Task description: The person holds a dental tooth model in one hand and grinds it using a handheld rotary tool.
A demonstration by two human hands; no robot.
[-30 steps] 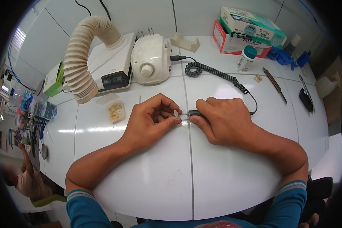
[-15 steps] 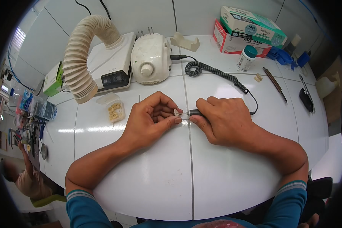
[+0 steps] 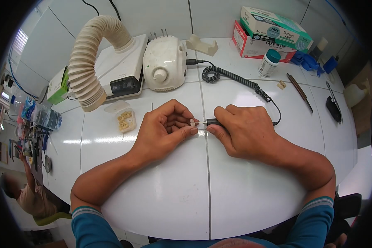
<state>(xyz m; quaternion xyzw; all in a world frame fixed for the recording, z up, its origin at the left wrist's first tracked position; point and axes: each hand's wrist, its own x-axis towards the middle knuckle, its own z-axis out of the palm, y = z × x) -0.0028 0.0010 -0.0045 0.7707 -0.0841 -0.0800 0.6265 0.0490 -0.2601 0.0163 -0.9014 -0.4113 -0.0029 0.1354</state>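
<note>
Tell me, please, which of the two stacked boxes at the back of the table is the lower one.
It is the red box, partly covered; the green-and-white box rests on top of it.

Machine [image 3: 130, 78] placed far left on table [image 3: 165, 198], hose [image 3: 83, 62] mounted on it, carton [image 3: 58, 87] set to its left. Control box [image 3: 165, 64] placed just right, joined by cord [image 3: 235, 79] to handpiece [image 3: 213, 122]. Boxes [image 3: 273, 31] stacked far right, bottle [image 3: 269, 64] set before them, knife [image 3: 298, 90] laid right of bottle. Pieces [image 3: 125, 120] held in container [image 3: 132, 128], before machine.
</note>
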